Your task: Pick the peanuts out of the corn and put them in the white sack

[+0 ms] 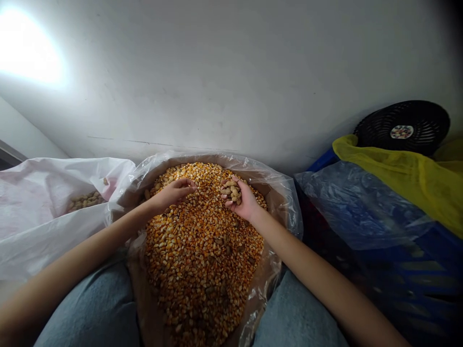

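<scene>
Over the corn kernels [202, 231], my left hand [175, 193] hovers with its fingers loosely bent and a little apart; no object shows in it. My right hand [244, 200] is turned palm up and cupped around several unshelled peanuts [231, 190]. The kernels fill a large bag with a clear plastic liner [289, 193], which stands between my knees. A few darker pieces that look like peanuts [224, 241] lie among the kernels, and more are dim in the shadow at the near side.
On the left, a white sack [87, 168] holds more peanuts [86, 201]. To the right stands a blue plastic crate [415, 279] with clear plastic [361, 202], yellow mesh cloth [401, 168] and a black round fan-like item [405, 127]. A pale wall [217, 82] rises behind the bag.
</scene>
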`<state>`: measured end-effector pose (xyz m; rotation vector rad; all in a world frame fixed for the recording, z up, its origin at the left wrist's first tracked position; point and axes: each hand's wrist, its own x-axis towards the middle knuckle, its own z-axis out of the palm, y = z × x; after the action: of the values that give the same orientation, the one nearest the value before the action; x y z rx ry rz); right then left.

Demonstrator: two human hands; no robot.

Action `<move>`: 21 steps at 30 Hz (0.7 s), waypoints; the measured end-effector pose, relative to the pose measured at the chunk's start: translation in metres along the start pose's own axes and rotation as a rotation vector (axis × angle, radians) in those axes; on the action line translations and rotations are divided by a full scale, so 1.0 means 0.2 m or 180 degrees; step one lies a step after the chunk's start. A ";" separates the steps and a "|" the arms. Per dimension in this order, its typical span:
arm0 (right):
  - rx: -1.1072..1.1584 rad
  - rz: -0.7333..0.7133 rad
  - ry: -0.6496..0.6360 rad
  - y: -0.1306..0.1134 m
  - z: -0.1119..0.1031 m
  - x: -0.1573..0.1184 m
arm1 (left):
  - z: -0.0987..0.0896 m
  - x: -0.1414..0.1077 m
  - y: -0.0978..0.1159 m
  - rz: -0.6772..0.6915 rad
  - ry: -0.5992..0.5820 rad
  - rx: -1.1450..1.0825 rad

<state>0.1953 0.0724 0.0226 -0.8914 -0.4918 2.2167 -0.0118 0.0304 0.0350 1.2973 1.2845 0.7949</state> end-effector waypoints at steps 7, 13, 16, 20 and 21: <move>-0.0023 -0.0013 -0.0023 0.00 -0.01 0.00 | -0.05 -0.02 0.08 -0.0331 -0.0270 -0.2920; -0.0053 -0.0042 0.0070 0.00 0.00 0.00 | -0.09 -0.05 0.12 0.0008 0.0068 -0.3611; -0.0052 -0.0026 0.0064 0.00 0.00 0.00 | -0.10 -0.04 0.10 0.0028 0.0118 -0.3501; -0.0054 -0.0035 0.0080 0.00 0.00 -0.01 | -0.07 -0.02 0.04 0.0094 0.0163 -0.1959; -0.0055 -0.0042 0.0086 0.00 0.00 -0.01 | -0.06 -0.02 0.03 0.0195 0.0134 -0.1200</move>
<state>0.1956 0.0707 0.0230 -0.9234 -0.5033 2.1887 -0.0231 0.0314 0.0431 1.0236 1.0675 1.0556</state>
